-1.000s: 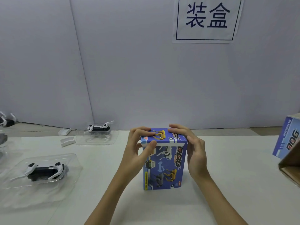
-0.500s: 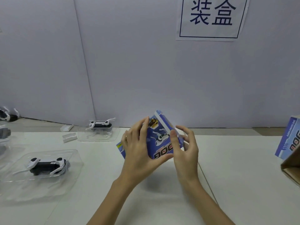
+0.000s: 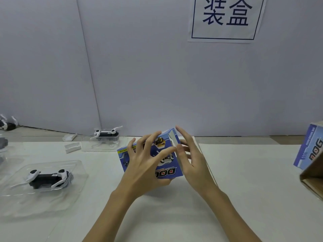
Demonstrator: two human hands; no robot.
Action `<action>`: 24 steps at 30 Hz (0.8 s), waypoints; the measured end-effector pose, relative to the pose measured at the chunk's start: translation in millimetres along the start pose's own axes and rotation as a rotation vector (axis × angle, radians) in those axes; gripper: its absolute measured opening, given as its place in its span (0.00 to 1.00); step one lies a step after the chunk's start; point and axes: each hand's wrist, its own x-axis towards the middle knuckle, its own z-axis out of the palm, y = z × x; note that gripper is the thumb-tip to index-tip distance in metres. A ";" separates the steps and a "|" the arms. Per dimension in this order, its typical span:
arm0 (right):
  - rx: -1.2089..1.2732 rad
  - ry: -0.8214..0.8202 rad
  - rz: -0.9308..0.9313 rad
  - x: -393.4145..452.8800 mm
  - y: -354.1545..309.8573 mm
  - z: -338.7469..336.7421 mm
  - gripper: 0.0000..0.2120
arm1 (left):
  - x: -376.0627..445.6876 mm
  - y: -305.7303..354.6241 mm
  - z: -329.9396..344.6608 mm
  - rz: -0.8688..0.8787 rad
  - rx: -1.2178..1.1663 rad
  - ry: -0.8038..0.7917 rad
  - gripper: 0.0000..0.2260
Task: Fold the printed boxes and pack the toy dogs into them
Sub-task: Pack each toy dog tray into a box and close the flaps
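Note:
A blue printed box [image 3: 165, 160] marked DOG is held tilted above the table between both hands, its print upside down to me. My left hand [image 3: 145, 165] lies across its front face with spread fingers and grips it. My right hand [image 3: 190, 159] holds its right side, thumb on the white edge flap. A black and white toy dog [image 3: 48, 178] lies in a clear plastic tray [image 3: 76, 173] at the left. A second toy dog [image 3: 106, 133] sits in another clear tray at the back.
A brown carton [image 3: 312, 182] at the right edge holds another blue DOG box [image 3: 310, 147]. Two small white plastic pieces [image 3: 72, 147] lie near the back tray. More toy dog parts [image 3: 7, 124] show at the far left. A grey wall stands behind the table.
The box stood upright on the table a second ago. Both hands have lifted it and turned it over, so its print now reads upside down.

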 end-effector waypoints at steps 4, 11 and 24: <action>-0.029 0.003 -0.030 0.5 5.7 2.3 0.24 | 2.2 4.8 -2.8 -0.009 0.020 0.007 0.38; -0.010 0.002 -0.039 1.5 10.1 3.8 0.23 | 3.3 7.1 -2.2 -0.018 0.058 0.012 0.35; 0.129 -0.137 0.038 1.8 5.4 5.9 0.21 | 2.0 13.3 1.4 -0.079 0.077 0.023 0.35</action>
